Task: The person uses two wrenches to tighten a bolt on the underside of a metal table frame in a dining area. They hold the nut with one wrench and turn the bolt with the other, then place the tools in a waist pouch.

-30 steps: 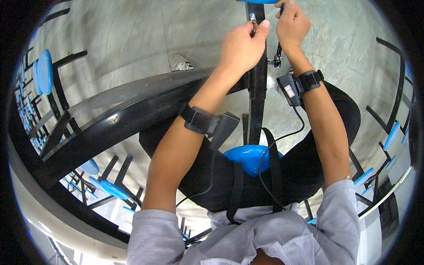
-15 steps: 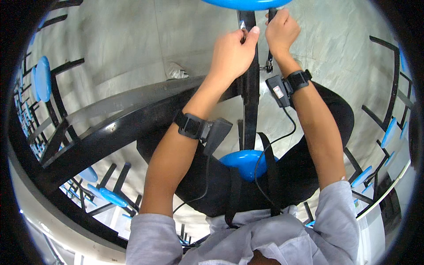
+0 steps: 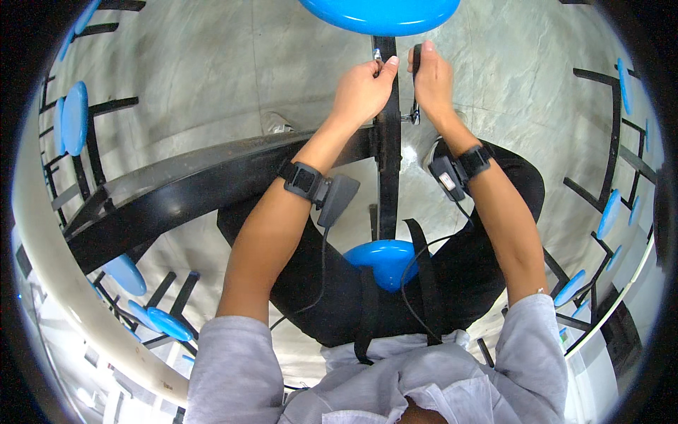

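Note:
My right hand (image 3: pixel 433 79) is closed around the black handle of a ratchet wrench (image 3: pixel 417 63). The wrench's silver head (image 3: pixel 410 118) sits against the right side of a black metal beam (image 3: pixel 387 148). On the beam's left, my left hand (image 3: pixel 362 92) pinches a small metal tool, whose silver end (image 3: pixel 378 54) shows above the thumb. The fingers hide most of that tool, so its kind is unclear. Beyond both hands, a round blue stool seat (image 3: pixel 381 14) sits near the beam's far end.
A thick black frame arm (image 3: pixel 212 177) runs from the beam to the left, beside a pale curved table edge (image 3: pixel 78 283). Between my legs shows another blue seat (image 3: pixel 387 263). More blue seats on black frames (image 3: pixel 74 118) stand at both sides on the grey floor.
The view has shifted slightly, showing more of the far blue seat. My right hand has come nearer with the wrench handle. My left hand keeps its pinch beside the beam.

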Demonstrator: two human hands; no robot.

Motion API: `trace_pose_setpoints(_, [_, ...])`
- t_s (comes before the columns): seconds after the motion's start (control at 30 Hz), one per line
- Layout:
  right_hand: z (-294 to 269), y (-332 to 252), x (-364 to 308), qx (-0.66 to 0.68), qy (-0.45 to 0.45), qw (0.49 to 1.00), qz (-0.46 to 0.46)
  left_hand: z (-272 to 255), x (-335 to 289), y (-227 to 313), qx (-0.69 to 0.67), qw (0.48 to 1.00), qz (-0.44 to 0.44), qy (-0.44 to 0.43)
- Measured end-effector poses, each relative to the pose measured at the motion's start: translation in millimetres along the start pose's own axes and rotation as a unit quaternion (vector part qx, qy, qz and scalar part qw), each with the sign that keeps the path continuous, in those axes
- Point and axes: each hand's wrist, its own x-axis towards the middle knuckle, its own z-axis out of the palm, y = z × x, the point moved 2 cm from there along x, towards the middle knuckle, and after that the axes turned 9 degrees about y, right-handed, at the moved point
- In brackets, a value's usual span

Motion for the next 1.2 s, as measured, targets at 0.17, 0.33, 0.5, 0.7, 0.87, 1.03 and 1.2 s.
trace_pose_setpoints(0.17, [-43.8,-30.3,-17.6,-0.043,-0.161,0.985,0.04,-0.1,0.8,-4.4,-0.012,1.0,-0.012,-0.009])
trace_pose_setpoints(0.33, [-73.3,-44.9,-54.4,-0.086,-0.186,0.977,-0.066,-0.5,0.5,-6.2,-0.017,1.0,-0.018,-0.013])
trace_pose_setpoints(0.5, [-76.4,-48.1,-80.6,-0.122,-0.172,0.968,-0.136,0.6,0.2,-3.3,-0.016,0.999,-0.019,-0.02])
trace_pose_setpoints(0.7, [-62.4,-29.1,-49.9,-0.042,-0.126,0.99,-0.044,1.2,1.8,-5.9,-0.019,0.999,-0.023,-0.011])
trace_pose_setpoints(0.87, [-36.3,-37.6,-37.9,-0.052,-0.133,0.988,-0.059,-4.2,3.8,-14.0,-0.028,0.999,-0.024,0.009])
trace_pose_setpoints(1.03, [-13.4,-16.3,9.5,-0.115,-0.046,0.992,-0.027,7.9,7.1,-13.8,-0.054,0.998,-0.013,0.007])
trace_pose_setpoints(1.2, [5.2,-21.8,15.9,-0.147,0.128,0.965,-0.178,0.6,4.1,-14.2,-0.033,0.999,-0.012,0.011])
